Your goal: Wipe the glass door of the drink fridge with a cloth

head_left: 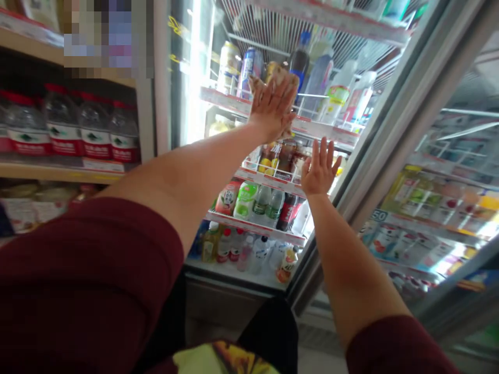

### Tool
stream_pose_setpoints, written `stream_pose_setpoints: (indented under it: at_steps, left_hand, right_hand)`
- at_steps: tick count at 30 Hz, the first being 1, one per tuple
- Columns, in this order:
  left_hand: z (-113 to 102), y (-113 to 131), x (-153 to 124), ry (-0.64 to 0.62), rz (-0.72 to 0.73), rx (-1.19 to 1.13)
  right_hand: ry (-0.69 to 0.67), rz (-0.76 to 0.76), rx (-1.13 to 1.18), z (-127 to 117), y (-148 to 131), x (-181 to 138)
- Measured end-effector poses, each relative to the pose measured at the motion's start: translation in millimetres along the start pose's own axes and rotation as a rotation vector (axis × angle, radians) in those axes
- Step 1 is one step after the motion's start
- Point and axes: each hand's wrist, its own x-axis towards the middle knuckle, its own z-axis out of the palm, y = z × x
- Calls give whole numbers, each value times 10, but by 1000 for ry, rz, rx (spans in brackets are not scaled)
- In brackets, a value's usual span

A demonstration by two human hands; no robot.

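I face an open drinks fridge (268,182) with several wire shelves of bottles and cans. My left hand (273,106) reaches up to an upper shelf (312,129), fingers stretched flat against a can or bottle (275,70) that it mostly hides; whether it grips it is unclear. My right hand (319,169) is open with spread fingers in front of a middle shelf (268,179) of dark and yellow drinks, near the door's inner edge, holding nothing. Both arms wear dark red short sleeves.
The fridge's glass door (440,171) stands open to the right, reflecting drinks behind it. A wooden shelf (66,171) at the left carries water bottles with red labels (62,137). Lower fridge shelves hold green, white and red bottles (257,202).
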Motion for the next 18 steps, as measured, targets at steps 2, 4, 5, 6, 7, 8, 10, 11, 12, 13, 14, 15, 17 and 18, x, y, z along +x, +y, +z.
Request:
stream_pose_setpoints:
  at_steps: [2, 4, 5, 6, 7, 8, 10, 11, 12, 13, 14, 15, 17, 18]
  left_hand:
    - [49, 88, -21, 2, -4, 2]
    - [173, 136, -163, -19, 79, -13]
    - [262, 149, -276, -30, 147, -28]
    - [366, 157, -413, -32, 230, -48]
    - [477, 163, -570, -27, 314, -69]
    - [588, 169, -740, -22, 390, -85]
    - [785, 186, -1083, -37, 502, -86]
    - [859, 195, -1238, -58, 542, -73]
    - [912, 203, -1369, -83, 571, -56]
    - [944, 205, -1469, -106, 595, -43]
    - [957, 199, -1534, -123, 621, -38]
    - [952, 183, -1560, -135, 653, -45]
    - [900, 112, -1506, -168, 757, -86]
    - [855, 59, -1433, -197, 824, -112]
  right_hand:
    - [-1, -3, 2, -5, 6, -5]
    - [-12, -1, -13, -1, 18, -6]
    - [-16, 2, -20, 3, 25, -7]
    - [-18, 4, -25, 7, 31, -7]
    - [-18, 4, -26, 12, 36, -9]
    - [-16, 5, -25, 17, 40, -10]
    - [-5, 5, -25, 28, 46, -16]
    - [1, 1, -29, 34, 48, -19]
    - [7, -5, -33, 39, 51, -21]
    - [13, -11, -37, 44, 53, -23]
    - [19, -15, -42, 49, 56, -25]
    - [25, -17, -47, 53, 59, -25]
    - [34, -15, -58, 61, 65, -26]
    - [37, -16, -63, 63, 69, -27]
